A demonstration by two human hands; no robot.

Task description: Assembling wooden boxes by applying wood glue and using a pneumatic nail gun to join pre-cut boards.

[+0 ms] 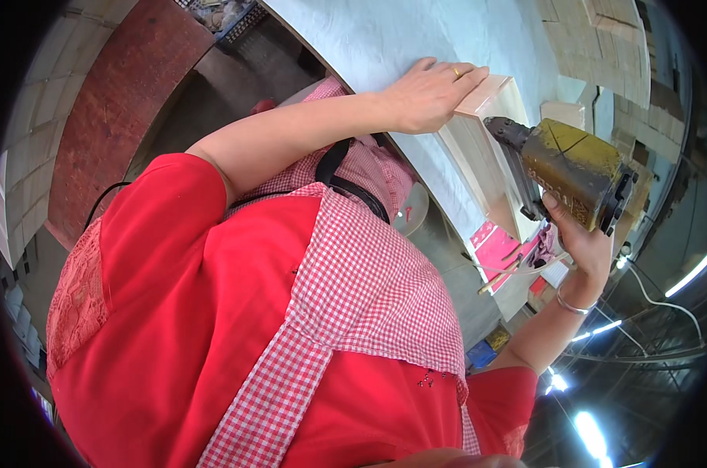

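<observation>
A pale wooden box (478, 152) with thin side boards lies on the white-topped workbench. At its upper left end my left hand (431, 95) grips the end board, fingers together along the wood and a gold ring showing. My right hand (583, 238) is closed around a worn yellow and black nail gun (575, 168). The gun's dark nose is over the box's end, close to the corner; I cannot tell if it touches the wood. The handle is partly hidden by the gun's body and my fingers.
Stacked wooden boards (603, 54) stand at the far right of the workbench (369, 39). A pink sheet (495, 251) with small tools lies past the box. A thin hose (517, 271) runs by it. A reddish-brown board (123, 109) is at the left.
</observation>
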